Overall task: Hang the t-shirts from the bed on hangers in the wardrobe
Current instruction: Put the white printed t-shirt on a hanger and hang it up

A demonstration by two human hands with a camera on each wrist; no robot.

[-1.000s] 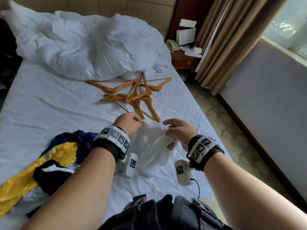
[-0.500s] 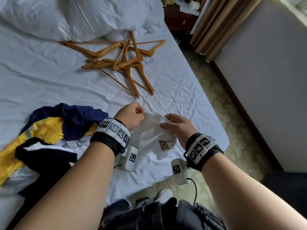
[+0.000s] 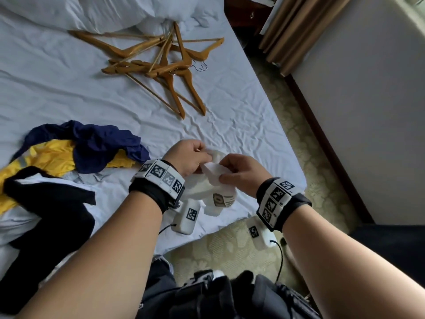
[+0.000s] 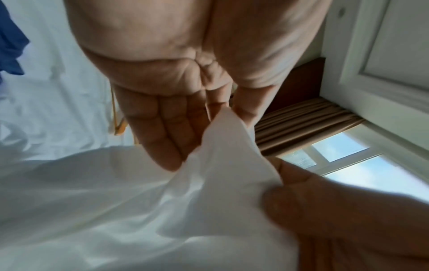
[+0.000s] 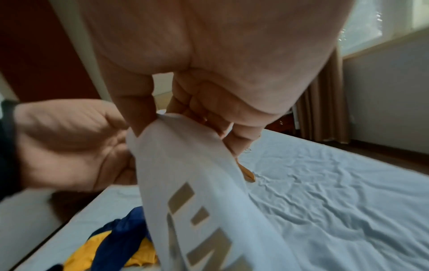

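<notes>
- The white t-shirt [image 3: 208,180] is up off the bed [image 3: 57,88], held between both hands near the bottom corner of the bed.
- The left hand [image 3: 186,157] pinches an edge of the white t-shirt. In the left wrist view, the cloth [image 4: 223,146] runs up between the thumb and the curled fingers [image 4: 167,132].
- The right hand [image 3: 241,173] pinches the white t-shirt too, just beside the left hand. In the right wrist view, the thumb and fingers [image 5: 234,139] press a fold of cloth [image 5: 181,146] between them.
- The two hands are very close, almost touching.
- The white t-shirt has tan letters [image 5: 204,225] printed on it. They are too blurry to read.
- A small printed patch [image 3: 224,200] hangs below the hands, over the bed's edge.
- A pile of wooden hangers [image 3: 165,63] lies on the bed, farther up than the white t-shirt, near the pillows [image 3: 110,12].
- A blue and yellow shirt [image 3: 76,153] lies crumpled on the bed, to the left of the white t-shirt.
- A black and white piece of clothing [image 3: 41,203] lies beside the blue and yellow shirt, closer to the person.
- Brown curtains [image 3: 296,31] hang past the far right side of the bed.
- A patterned carpet [image 3: 296,139] covers the floor to the right of the bed.
</notes>
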